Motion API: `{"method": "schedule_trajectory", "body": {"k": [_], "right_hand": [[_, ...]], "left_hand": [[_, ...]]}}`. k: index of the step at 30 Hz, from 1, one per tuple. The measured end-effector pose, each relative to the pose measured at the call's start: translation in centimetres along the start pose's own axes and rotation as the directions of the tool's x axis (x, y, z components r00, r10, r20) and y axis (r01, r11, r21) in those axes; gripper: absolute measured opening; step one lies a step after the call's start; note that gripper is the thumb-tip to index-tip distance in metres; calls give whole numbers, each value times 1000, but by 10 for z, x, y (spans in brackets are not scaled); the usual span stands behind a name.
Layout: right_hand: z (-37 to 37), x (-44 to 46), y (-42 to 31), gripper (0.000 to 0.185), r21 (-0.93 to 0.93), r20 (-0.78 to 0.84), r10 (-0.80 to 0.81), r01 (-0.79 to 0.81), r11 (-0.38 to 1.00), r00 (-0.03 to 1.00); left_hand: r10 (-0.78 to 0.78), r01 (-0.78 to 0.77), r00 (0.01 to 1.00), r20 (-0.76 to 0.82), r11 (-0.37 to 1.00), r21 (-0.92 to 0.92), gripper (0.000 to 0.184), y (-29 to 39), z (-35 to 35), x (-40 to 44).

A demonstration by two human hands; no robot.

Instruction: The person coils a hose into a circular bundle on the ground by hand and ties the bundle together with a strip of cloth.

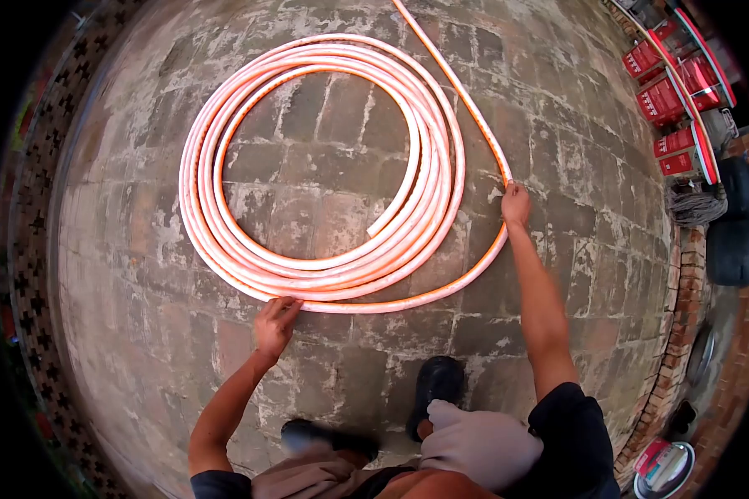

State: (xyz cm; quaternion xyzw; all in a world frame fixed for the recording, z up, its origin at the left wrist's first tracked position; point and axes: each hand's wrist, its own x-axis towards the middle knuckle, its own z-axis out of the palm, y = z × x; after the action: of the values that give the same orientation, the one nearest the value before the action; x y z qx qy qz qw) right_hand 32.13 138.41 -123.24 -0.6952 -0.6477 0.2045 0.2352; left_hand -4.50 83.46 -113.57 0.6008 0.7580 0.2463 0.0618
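Note:
A pale pink hose with an orange stripe lies in a round coil of several loops on the brick floor. One cut end rests inside the coil on its right side. From the front of the coil, the outer length curves right and runs up past the top of the view. My right hand is closed around that length, to the right of the coil. At the coil's front edge, my left hand pinches the hose between thumb and fingers.
My shoes stand on the brick floor just in front of the coil. At the right, red boxes sit on a rack above a grey stringy bundle and dark containers. A round basin holds packages at lower right.

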Motion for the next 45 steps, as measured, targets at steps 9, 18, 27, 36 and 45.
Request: {"method": "schedule_trajectory", "body": {"k": [9,18,27,36,45], "right_hand": [[-10,-1,-77,36,-124,35,-439,440,890,898],[71,55,-191,137,-113,186,51,-30,993,981],[111,-3,-227,135,-179,295,-275,335,925,915],[85,-11,-226,108,-284,263,-410,476,832,873],[86,-11,-230,103,-415,288,-374,467,781,881]], "left_hand": [[47,-49,993,106,999,15,48,3,-9,20],[-16,-74,876,481,983,168,35,3,-13,43],[-136,18,512,848,989,148,38,31,-49,136],[378,-426,858,349,902,69,39,6,22,475],[516,-619,785,343,658,428,71,30,199,714]]}}
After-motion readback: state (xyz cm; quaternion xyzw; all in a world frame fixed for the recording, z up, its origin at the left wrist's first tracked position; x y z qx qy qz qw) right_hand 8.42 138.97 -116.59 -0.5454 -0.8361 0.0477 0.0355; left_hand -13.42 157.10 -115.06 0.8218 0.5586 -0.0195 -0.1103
